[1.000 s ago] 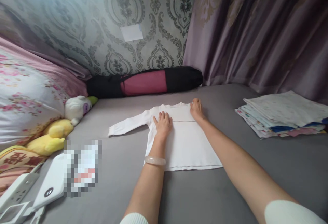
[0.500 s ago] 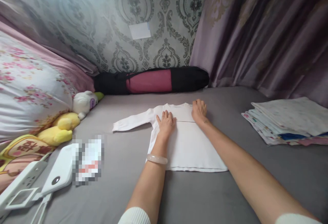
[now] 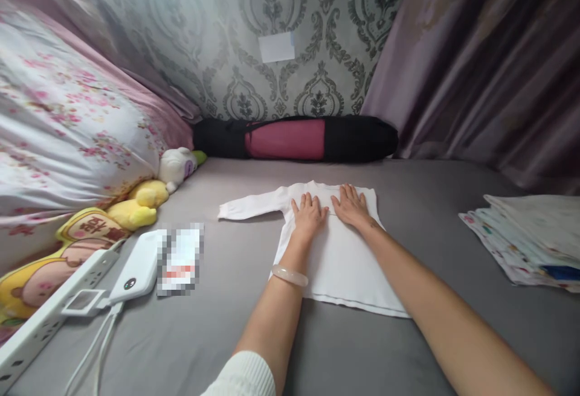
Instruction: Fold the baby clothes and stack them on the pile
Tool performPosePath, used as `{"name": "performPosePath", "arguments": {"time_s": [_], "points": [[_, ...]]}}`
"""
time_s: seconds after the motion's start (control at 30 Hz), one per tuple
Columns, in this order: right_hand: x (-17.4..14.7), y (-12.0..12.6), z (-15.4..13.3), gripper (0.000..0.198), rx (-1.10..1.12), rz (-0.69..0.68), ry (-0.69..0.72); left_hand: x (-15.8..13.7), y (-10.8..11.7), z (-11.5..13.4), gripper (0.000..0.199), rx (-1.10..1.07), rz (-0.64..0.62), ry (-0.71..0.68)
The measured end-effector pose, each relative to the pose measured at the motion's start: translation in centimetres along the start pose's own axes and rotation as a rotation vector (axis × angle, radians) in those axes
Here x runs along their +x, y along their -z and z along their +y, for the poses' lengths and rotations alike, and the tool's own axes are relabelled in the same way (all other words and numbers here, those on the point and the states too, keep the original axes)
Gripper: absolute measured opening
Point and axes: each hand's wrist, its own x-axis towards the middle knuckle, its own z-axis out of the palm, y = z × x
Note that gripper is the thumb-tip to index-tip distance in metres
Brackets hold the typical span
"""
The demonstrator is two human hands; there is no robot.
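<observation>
A small white long-sleeved shirt (image 3: 348, 269) lies flat on the grey bed sheet (image 3: 344, 354), its collar toward the wall. One sleeve (image 3: 251, 206) stretches out to the left; the other is folded in across the upper part, partly under my hands. My left hand (image 3: 310, 213) rests with spread fingers on the shirt's chest, left of the middle. Beside it, my right hand (image 3: 351, 206) lies palm down on the upper right of the shirt, fingers stretched out. A pale bangle (image 3: 290, 275) circles my left wrist.
A stack of folded cloths (image 3: 530, 239) sits at the right. Along the wall lies a long black and pink bag (image 3: 285, 139). To the left are a white power bank (image 3: 140, 266) with cables, a power strip (image 3: 54, 311), a blurred-out item (image 3: 181, 260), plush toys (image 3: 136, 206) and a floral pillow (image 3: 81, 112).
My right hand has moved from the shirt's right shoulder edge inward and flattened out, its fingers now extended. The left hand stays on the chest. The view has turned slightly left.
</observation>
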Motion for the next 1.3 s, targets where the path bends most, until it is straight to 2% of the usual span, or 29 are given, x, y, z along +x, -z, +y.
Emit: {"name": "performPosePath", "arguments": {"time_s": [0.17, 0.33, 0.47, 0.63, 0.73, 0.83, 1.0, 1.3], "points": [[0.1, 0.2, -0.3, 0.066, -0.002, -0.018, -0.020, 0.3, 2.0, -0.8, 0.041, -0.155, 0.042, 0.063], [0.5, 0.9, -1.6, 0.061, -0.013, 0.010, -0.025, 0.7, 5.0, -4.2, 0.037, -0.289, 0.193, 0.231], [0.1, 1.1, -4.8, 0.058, 0.022, 0.028, 0.120, 0.3, 6.8, -7.7, 0.037, -0.264, 0.321, 0.429], [-0.5, 0.8, -9.3, 0.059, 0.098, -0.071, 0.299, -0.8, 7.6, -10.8, 0.034, -0.133, 0.453, 0.778], [-0.6, 0.5, -10.8, 0.061, 0.134, -0.141, 0.322, -1.3, 7.6, -12.2, 0.039, -0.073, 0.512, 0.982], [-0.4, 0.1, -11.3, 0.063, 0.146, -0.164, 0.315, -1.4, 7.6, -13.4, 0.047, -0.074, 0.566, 1.107], [-0.2, -0.2, -11.5, 0.062, 0.132, -0.187, 0.277, -1.3, 7.6, -14.6, 0.051, -0.117, 0.594, 1.183], [-0.6, 0.2, -11.8, 0.057, 0.097, -0.176, 0.271, -1.4, 8.0, -16.1, 0.031, -0.310, 0.648, 1.111]]}}
